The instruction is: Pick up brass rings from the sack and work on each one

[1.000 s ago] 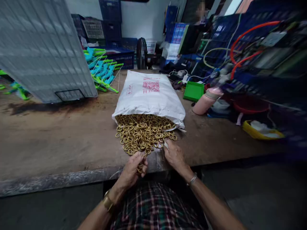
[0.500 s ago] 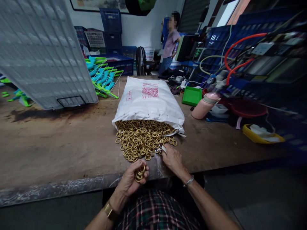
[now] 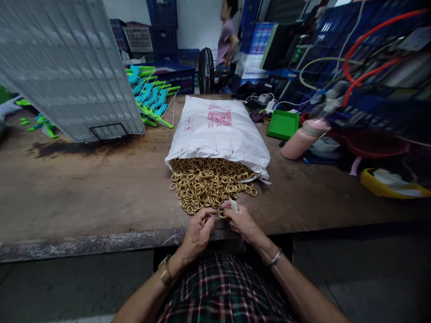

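A pile of gold-coloured rings [image 3: 204, 184] spills from the mouth of a white woven sack [image 3: 218, 134] onto the table. At the near edge of the pile, my left hand [image 3: 198, 233] is closed around rings, one of which shows between thumb and fingers; the rest are hidden by the palm. My right hand [image 3: 244, 223] is close beside it, fingers pinched at a single gold ring [image 3: 222, 214] between the two hands. Around a finger of the right hand is a pale band or small pale piece [image 3: 234, 206], too small to name.
On the left a large pale ribbed panel [image 3: 74, 72] stands tilted, with green and turquoise plastic pieces [image 3: 156, 101] behind it. To the right are a green tray [image 3: 283, 124], a pink bottle [image 3: 301, 141] and a yellow tray [image 3: 387, 188]. A person [image 3: 227, 40] stands beyond a black fan [image 3: 206, 71].
My left hand has moved up to the pile's edge and turned, bringing its rings beside my right hand. The right hand's fingertips have come nearer the left. The view has tilted down.
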`<state>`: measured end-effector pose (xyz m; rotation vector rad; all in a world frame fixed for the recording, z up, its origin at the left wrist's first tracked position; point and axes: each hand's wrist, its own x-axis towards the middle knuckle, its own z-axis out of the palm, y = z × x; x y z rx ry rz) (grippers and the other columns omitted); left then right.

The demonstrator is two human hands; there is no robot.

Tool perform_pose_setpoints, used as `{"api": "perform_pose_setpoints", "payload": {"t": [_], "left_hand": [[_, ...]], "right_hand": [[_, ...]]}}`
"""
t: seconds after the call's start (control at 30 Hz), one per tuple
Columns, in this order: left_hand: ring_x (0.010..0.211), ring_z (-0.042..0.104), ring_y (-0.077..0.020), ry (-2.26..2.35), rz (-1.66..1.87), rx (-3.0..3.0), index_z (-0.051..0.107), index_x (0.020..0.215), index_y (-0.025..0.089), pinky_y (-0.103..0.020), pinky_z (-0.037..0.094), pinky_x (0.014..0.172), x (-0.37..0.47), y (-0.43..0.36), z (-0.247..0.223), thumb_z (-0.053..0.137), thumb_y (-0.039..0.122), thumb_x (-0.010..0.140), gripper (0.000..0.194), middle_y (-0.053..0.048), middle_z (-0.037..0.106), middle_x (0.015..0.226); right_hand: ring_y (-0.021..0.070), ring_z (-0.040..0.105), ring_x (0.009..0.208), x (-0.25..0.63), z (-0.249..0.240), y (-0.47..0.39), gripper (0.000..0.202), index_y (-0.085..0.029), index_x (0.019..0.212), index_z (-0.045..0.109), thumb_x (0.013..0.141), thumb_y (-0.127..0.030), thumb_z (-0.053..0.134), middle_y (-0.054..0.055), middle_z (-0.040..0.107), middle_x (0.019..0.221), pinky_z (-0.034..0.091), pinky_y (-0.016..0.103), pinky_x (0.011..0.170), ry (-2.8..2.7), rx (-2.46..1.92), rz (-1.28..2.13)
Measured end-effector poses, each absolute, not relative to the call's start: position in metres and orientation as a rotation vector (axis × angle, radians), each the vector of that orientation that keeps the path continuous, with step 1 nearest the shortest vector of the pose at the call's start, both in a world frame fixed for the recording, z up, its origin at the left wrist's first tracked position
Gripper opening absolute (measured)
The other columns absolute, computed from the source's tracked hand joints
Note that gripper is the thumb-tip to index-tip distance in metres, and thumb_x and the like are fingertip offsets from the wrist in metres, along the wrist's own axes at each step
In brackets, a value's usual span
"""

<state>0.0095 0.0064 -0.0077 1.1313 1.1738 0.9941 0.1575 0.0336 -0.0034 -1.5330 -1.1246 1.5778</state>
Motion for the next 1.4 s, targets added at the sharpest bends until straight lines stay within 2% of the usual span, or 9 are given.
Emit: {"api": "perform_pose_setpoints", "payload": {"t": [0.17, 0.23, 0.33, 0.47, 0.77, 0.9, 1.1, 1.23, 1.4], "left_hand": [[0.077, 0.056, -0.015, 1.122, 1.066, 1.481, 0.063, 0.086, 0.017, -0.027, 0.043, 0.073, 0.008, 0.006, -0.007, 0.049, 0.025, 0.079, 0.018, -0.005, 0.065, 0.085], [0.072, 0.056, -0.0143, 1.133, 1.041, 1.424, 0.062, 0.085, 0.017, -0.026, 0.043, 0.069, 0.008, 0.006, -0.005, 0.049, 0.028, 0.08, 0.019, -0.004, 0.064, 0.078], [0.05, 0.047, -0.0092, 1.178, 0.94, 1.183, 0.058, 0.082, 0.016, -0.021, 0.039, 0.049, 0.008, 0.006, -0.002, 0.049, 0.037, 0.079, 0.023, 0.002, 0.053, 0.059], [0.041, 0.04, -0.0059, 1.181, 0.842, 0.948, 0.053, 0.079, 0.017, -0.017, 0.033, 0.038, 0.01, 0.005, 0.0, 0.052, 0.046, 0.075, 0.029, 0.005, 0.047, 0.056], [0.041, 0.042, -0.0048, 1.096, 0.818, 0.907, 0.048, 0.073, 0.017, -0.015, 0.033, 0.037, 0.009, 0.003, 0.003, 0.053, 0.051, 0.074, 0.034, 0.004, 0.049, 0.057], [0.042, 0.041, -0.0044, 0.999, 0.827, 0.818, 0.049, 0.076, 0.017, -0.015, 0.033, 0.038, 0.007, 0.001, 0.002, 0.054, 0.05, 0.074, 0.034, 0.005, 0.047, 0.056], [0.044, 0.042, -0.0047, 0.947, 0.904, 0.775, 0.046, 0.076, 0.017, -0.014, 0.032, 0.038, 0.005, 0.001, -0.001, 0.056, 0.046, 0.075, 0.03, 0.005, 0.047, 0.059], [0.045, 0.042, -0.005, 0.963, 0.93, 0.812, 0.047, 0.075, 0.017, -0.015, 0.033, 0.039, 0.004, 0.001, -0.002, 0.054, 0.049, 0.075, 0.033, 0.004, 0.048, 0.06], [0.046, 0.043, -0.0057, 1.003, 0.938, 0.853, 0.046, 0.075, 0.018, -0.015, 0.034, 0.04, 0.003, 0.0, -0.001, 0.052, 0.05, 0.076, 0.033, 0.004, 0.048, 0.06]], "right_hand": [[0.0007, 0.017, 0.03, 0.147, 0.005, 0.029, 0.024, -0.02, 0.079, 0.044, 0.064, -0.036, 0.055, -0.013, 0.034, 0.046, 0.013, 0.015, 0.031, -0.935, -1.429, 1.786], [0.0001, 0.018, 0.03, 0.145, 0.005, 0.029, 0.025, -0.019, 0.077, 0.046, 0.064, -0.038, 0.056, -0.012, 0.037, 0.048, 0.014, 0.015, 0.03, -0.931, -1.417, 1.801], [0.0002, 0.02, 0.03, 0.143, -0.001, 0.029, 0.028, -0.018, 0.075, 0.047, 0.066, -0.044, 0.055, -0.01, 0.041, 0.05, 0.015, 0.015, 0.029, -0.982, -1.434, 1.754], [0.0019, 0.023, 0.031, 0.142, -0.01, 0.029, 0.029, -0.018, 0.071, 0.047, 0.07, -0.047, 0.051, -0.009, 0.041, 0.048, 0.018, 0.017, 0.03, -1.119, -1.509, 1.623], [0.0074, 0.033, 0.047, 0.141, -0.002, 0.032, 0.023, -0.018, 0.059, 0.049, 0.071, -0.037, 0.048, -0.006, 0.04, 0.049, 0.027, 0.02, 0.043, -1.477, -1.524, 1.346], [0.0084, 0.035, 0.048, 0.143, -0.007, 0.033, 0.025, -0.018, 0.061, 0.05, 0.076, -0.038, 0.043, -0.004, 0.044, 0.051, 0.029, 0.021, 0.046, -1.497, -1.52, 1.333], [0.0111, 0.04, 0.054, 0.151, -0.01, 0.028, 0.02, -0.018, 0.066, 0.049, 0.08, -0.025, 0.036, -0.002, 0.047, 0.057, 0.03, 0.023, 0.054, -1.893, -1.54, 0.958], [0.011, 0.042, 0.055, 0.15, -0.008, 0.02, 0.016, -0.018, 0.071, 0.049, 0.074, -0.01, 0.035, -0.001, 0.049, 0.06, 0.03, 0.022, 0.054, -2.15, -1.473, 0.868], [0.0126, 0.048, 0.061, 0.147, -0.009, 0.017, 0.021, -0.018, 0.077, 0.052, 0.07, -0.006, 0.036, 0.002, 0.056, 0.068, 0.03, 0.022, 0.058, -2.258, -1.53, 0.719]]}}
